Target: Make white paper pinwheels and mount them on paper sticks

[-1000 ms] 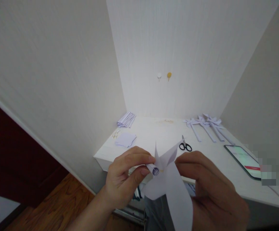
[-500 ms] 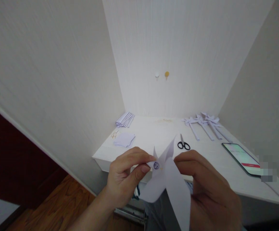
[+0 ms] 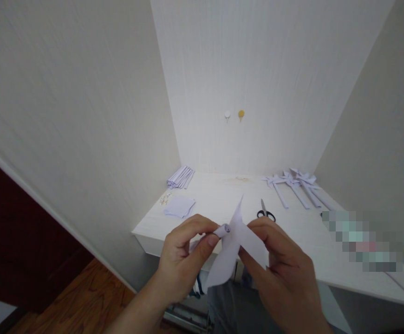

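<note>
Between thumb and forefinger, my left hand [image 3: 184, 260] pinches a rolled paper stick [image 3: 222, 230], its spiral end pointing toward the right. Just beside that end is a white paper pinwheel [image 3: 227, 260] with pointed, folded blades. The fingers of my right hand [image 3: 282, 269] are closed on the pinwheel's right side and hide part of it. Whether stick and pinwheel are joined cannot be seen. Both hands are above the front edge of the white desk [image 3: 223, 199]. Behind my right hand lie black-handled scissors [image 3: 266, 214].
Finished paper pinwheels on sticks [image 3: 294, 185] lie at the back right. On the left are a bundle of rolled paper sticks [image 3: 181, 177], small fasteners [image 3: 165, 199] and stacked paper squares [image 3: 179, 206]. A blurred-out phone [image 3: 362, 241] with a cable rests at the right. Two hooks [image 3: 241, 114] are on the wall.
My right hand has shifted down and inward, with its thumb now by the pinwheel's middle. The pinwheel has turned, and more of the stick's end shows in my left hand.
</note>
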Demonstrator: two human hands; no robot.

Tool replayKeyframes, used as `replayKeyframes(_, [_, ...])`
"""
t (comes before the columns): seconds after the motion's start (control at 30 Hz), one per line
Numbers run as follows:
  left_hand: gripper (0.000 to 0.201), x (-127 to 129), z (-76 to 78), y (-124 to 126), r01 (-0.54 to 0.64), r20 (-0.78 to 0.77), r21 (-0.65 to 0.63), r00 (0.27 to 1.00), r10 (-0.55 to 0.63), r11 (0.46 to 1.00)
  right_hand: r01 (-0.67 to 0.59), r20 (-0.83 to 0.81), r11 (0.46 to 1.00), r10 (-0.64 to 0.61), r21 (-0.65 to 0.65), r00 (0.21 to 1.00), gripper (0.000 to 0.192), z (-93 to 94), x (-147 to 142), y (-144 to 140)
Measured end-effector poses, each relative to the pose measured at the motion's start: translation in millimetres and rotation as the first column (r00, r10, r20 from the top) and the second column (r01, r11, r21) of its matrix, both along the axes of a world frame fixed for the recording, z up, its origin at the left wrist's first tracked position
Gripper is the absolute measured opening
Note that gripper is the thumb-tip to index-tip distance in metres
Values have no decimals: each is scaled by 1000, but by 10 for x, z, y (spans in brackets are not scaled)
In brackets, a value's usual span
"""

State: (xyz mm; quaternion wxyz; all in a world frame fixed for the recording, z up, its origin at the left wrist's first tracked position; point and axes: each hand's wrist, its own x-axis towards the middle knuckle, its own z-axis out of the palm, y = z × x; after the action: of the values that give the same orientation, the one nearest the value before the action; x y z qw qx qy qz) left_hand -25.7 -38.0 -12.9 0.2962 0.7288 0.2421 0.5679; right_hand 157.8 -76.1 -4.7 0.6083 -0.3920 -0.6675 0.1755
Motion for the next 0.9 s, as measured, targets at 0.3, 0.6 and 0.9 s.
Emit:
replayKeyframes(0.3, [12, -16, 127, 16, -52, -88, 105, 994, 62, 993, 10, 99, 1000, -13, 29, 995, 17, 15, 64, 19])
replayKeyframes(0.6, [5, -15, 205, -14, 14, -31, 37, 999, -13, 999, -50, 92, 999, 49, 5, 994, 19, 9, 79, -32])
replayKeyframes(0.9, [5, -8, 198, -13, 26, -15, -21, 1000, -26, 999, -91, 72, 996, 89, 26, 993, 16, 15, 60, -48])
